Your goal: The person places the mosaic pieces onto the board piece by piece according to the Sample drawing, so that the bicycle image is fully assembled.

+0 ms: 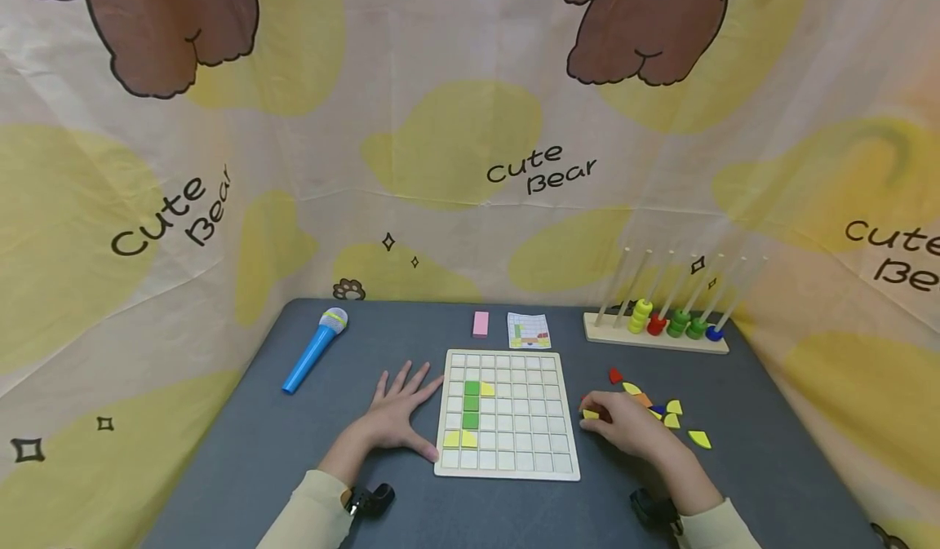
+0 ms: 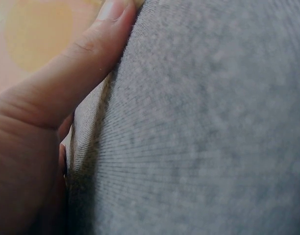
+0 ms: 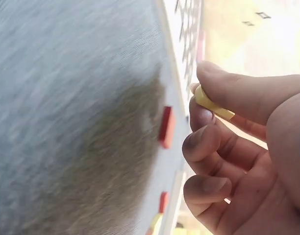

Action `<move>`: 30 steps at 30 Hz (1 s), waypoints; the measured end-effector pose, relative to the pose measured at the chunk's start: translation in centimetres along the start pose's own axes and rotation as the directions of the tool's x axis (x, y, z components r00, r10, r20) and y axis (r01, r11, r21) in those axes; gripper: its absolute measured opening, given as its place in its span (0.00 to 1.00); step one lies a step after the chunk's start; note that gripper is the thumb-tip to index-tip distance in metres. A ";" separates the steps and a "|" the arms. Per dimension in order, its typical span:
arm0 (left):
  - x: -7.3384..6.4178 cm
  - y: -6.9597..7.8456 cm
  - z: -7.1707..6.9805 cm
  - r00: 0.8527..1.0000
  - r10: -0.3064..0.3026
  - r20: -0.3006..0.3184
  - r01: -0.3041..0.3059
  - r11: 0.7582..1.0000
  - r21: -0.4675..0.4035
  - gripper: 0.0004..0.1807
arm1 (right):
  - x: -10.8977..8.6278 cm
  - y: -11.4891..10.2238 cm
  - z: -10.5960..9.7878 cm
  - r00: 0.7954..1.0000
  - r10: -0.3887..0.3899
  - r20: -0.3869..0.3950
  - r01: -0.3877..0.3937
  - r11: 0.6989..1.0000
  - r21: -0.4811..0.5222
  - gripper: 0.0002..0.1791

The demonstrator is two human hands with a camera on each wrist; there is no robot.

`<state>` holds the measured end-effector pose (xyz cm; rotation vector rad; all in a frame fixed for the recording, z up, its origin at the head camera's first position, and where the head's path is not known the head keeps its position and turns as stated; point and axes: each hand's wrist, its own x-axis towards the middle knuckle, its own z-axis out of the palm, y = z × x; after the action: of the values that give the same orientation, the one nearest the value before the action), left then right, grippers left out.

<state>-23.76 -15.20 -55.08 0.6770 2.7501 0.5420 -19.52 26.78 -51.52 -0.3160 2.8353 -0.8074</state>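
A white grid board (image 1: 514,459) lies flat on the table, with several green tiles (image 1: 471,404) and yellow tiles (image 1: 451,439) in its left columns. My left hand (image 1: 392,418) rests spread at the board's left edge, thumb by the lower corner and fingers fanned. In the left wrist view its thumb (image 2: 86,54) lies along the table surface. Right of the board, my right hand (image 1: 624,422) pinches a small yellow piece (image 3: 213,105) between thumb and index finger, the other fingers curled. Under and beyond it lie loose yellow pieces (image 1: 700,439) and a red piece (image 1: 615,376).
Behind the board are a pink block (image 1: 481,325) and a pattern card (image 1: 529,331). A bead abacus (image 1: 657,341) with upright rods stands at the back right. A blue toy microphone (image 1: 312,357) lies at the back left. A printed cloth (image 1: 441,141) hangs behind the table.
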 end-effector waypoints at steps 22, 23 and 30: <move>0.0 -0.1 0.2 1.000 -0.002 -0.007 0.002 1.000 -0.003 0.74 | 1.1 -5.9 2.2 0.969 -0.246 -0.035 0.249 0.950 0.191 0.06; 0.0 -0.1 0.2 1.000 -0.002 -0.008 0.002 1.000 -0.009 0.74 | 1.2 -6.1 2.5 0.967 -0.255 -0.028 0.255 0.946 0.200 0.05; -0.1 0.0 0.0 1.000 0.003 -0.010 -0.003 1.000 -0.014 0.74 | 1.6 -7.7 3.9 0.948 -0.315 -0.038 0.315 0.926 0.208 0.05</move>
<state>-23.72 -15.27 -55.10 0.6772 2.7522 0.5658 -18.98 18.03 -50.84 -0.7518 2.7035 -1.1602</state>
